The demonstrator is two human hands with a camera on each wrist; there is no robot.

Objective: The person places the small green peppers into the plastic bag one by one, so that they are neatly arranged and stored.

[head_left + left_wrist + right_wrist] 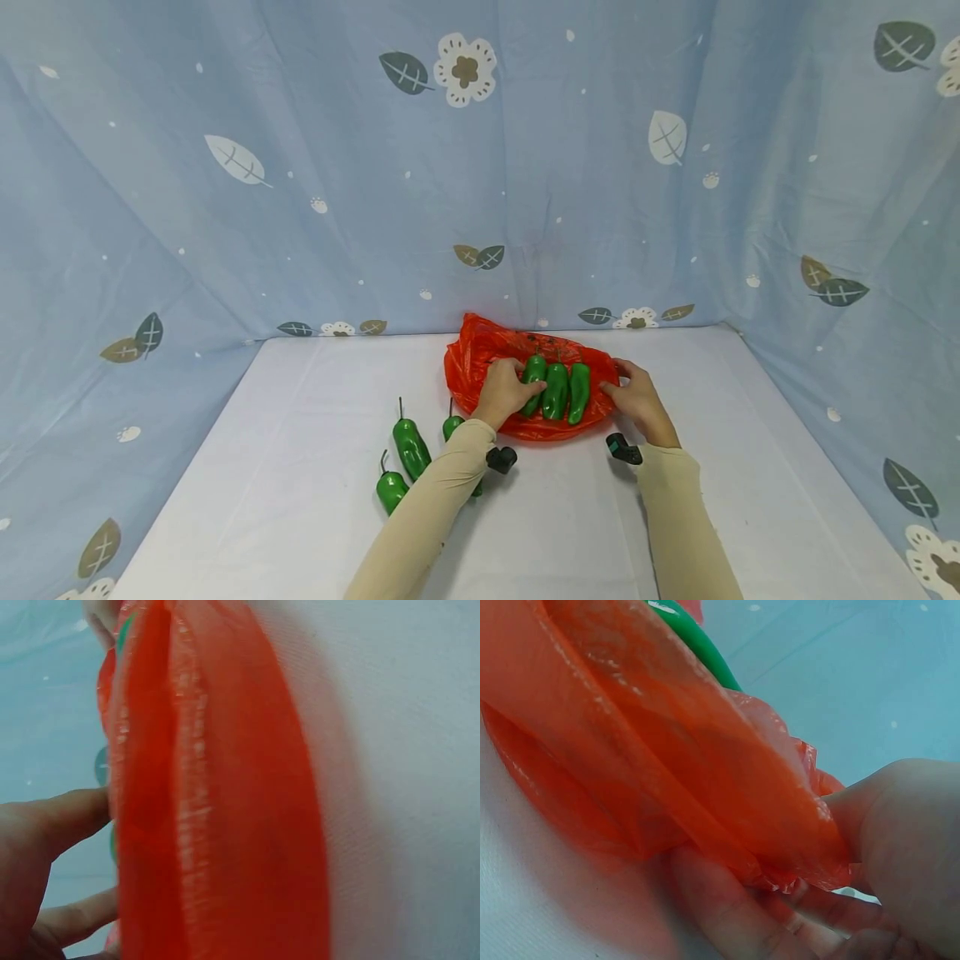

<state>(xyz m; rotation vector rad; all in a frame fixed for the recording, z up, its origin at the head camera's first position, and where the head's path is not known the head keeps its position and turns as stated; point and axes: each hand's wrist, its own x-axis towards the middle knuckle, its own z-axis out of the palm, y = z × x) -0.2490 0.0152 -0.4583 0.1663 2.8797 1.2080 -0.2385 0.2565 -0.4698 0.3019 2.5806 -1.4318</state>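
Gripping bag (480, 358) on table (315, 450) before curtain (525, 175)

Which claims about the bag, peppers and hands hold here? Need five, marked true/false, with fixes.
1. At least three green peppers show within the outline of the red bag. True.
2. The left hand lies flat on bare table. False: the left hand grips the leftmost pepper at the bag.
3. The right hand holds the bag's edge. True.
4. Every pepper in view is at the bag. False: at least three other peppers lie on the white table, outside it.
5. The left sleeve hides part of the peppers outside the bag. True.
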